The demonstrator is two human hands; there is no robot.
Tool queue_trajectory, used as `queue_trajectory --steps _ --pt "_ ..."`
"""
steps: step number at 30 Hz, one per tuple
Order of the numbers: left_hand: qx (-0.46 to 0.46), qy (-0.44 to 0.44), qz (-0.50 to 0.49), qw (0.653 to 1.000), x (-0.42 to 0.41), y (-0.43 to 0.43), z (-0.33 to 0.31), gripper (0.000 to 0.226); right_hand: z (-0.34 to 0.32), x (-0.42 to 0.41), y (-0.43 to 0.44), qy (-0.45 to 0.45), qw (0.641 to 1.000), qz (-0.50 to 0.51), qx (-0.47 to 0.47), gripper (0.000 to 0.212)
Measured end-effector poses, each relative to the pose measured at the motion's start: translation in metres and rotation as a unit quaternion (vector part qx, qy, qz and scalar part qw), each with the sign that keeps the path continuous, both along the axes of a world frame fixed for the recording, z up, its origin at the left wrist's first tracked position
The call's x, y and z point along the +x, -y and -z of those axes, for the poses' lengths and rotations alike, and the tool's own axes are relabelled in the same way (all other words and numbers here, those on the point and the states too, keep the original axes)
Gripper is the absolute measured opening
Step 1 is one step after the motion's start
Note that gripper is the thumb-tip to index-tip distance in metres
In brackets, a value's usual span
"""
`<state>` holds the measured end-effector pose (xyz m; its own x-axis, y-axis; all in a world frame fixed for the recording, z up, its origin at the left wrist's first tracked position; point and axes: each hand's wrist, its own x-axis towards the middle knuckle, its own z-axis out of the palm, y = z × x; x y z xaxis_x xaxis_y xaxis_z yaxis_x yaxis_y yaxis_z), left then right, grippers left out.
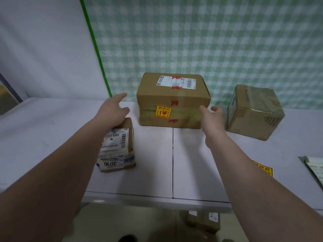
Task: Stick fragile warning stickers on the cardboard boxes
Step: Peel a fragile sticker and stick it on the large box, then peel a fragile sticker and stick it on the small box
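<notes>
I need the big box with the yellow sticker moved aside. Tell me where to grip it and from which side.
Grip the large brown cardboard box by its two short end faces, one hand coming in from each side. It sits flat and looks too wide for one hand, and both ends are free. The left hand and right hand already flank it, open.

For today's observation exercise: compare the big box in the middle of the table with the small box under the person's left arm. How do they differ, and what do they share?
The big box carries a yellow fragile sticker on its front; the small box shows none. The big box sits square to the table edge at the back; the small box lies nearer and askew. The big box has red marks along its tape; the small box is covered largely in white labels, one reading 3016. Both are brown cardboard with barcode shipping labels.
</notes>
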<state>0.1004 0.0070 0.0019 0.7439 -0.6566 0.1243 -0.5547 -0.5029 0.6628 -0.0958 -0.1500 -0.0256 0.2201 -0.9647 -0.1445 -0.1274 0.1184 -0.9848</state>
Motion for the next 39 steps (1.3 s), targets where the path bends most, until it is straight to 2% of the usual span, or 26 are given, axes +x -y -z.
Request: queue_trajectory --steps 3,4,6,10,12,14,16,20,23,26,29,33,36,39 --pt "0.034 -0.067 -0.06 0.995 0.0 -0.04 0.016 0.06 0.007 -0.005 -0.03 -0.02 0.997 -0.068 -0.008 0.017" --pt "0.045 -0.098 -0.07 0.992 -0.001 -0.051 0.022 0.063 0.01 -0.005 -0.043 -0.027 0.994 -0.103 0.006 0.013" --pt "0.043 -0.159 -0.068 0.984 -0.006 -0.067 0.033 0.063 0.014 -0.005 -0.068 -0.04 0.982 -0.18 0.039 0.014" --pt "-0.011 -0.254 -0.01 0.967 -0.034 -0.076 0.036 0.037 0.017 -0.006 -0.112 -0.06 0.943 -0.324 0.052 0.018" --pt "-0.015 -0.276 0.032 0.96 -0.055 -0.074 0.034 0.041 0.021 -0.01 -0.125 -0.064 0.933 -0.353 0.026 0.018" --pt "-0.034 -0.287 0.064 0.955 -0.073 -0.072 0.035 0.048 0.026 -0.018 -0.129 -0.052 0.944 -0.325 0.005 0.017" --pt "-0.074 -0.317 0.079 0.942 -0.089 -0.071 0.037 0.046 0.03 -0.031 -0.127 -0.032 0.961 -0.273 0.007 0.028" --pt "-0.118 -0.376 0.109 0.913 -0.12 -0.066 0.044 0.036 0.031 -0.065 -0.121 0.006 0.978 -0.209 0.015 0.015" --pt "-0.122 -0.371 0.125 0.912 -0.139 -0.059 0.047 0.046 0.033 -0.085 -0.116 0.0 0.984 -0.175 0.009 0.014" --pt "-0.132 -0.372 0.149 0.907 -0.155 -0.053 0.049 0.048 0.035 -0.099 -0.114 -0.007 0.99 -0.142 0.0 0.02" --pt "-0.12 -0.342 0.178 0.915 -0.168 -0.048 0.05 0.05 0.036 -0.109 -0.114 -0.035 0.991 -0.124 -0.019 0.024" --pt "-0.136 -0.298 0.191 0.925 -0.181 -0.043 0.051 0.052 0.035 -0.126 -0.098 -0.124 0.984 -0.102 -0.074 0.027" --pt "-0.141 -0.256 0.176 0.94 -0.186 -0.039 0.05 0.054 0.041 -0.149 -0.065 -0.268 0.954 0.008 -0.137 0.028" --pt "-0.143 -0.23 0.163 0.949 -0.191 -0.037 0.05 0.051 0.05 -0.167 -0.034 -0.368 0.921 0.091 -0.095 0.035"
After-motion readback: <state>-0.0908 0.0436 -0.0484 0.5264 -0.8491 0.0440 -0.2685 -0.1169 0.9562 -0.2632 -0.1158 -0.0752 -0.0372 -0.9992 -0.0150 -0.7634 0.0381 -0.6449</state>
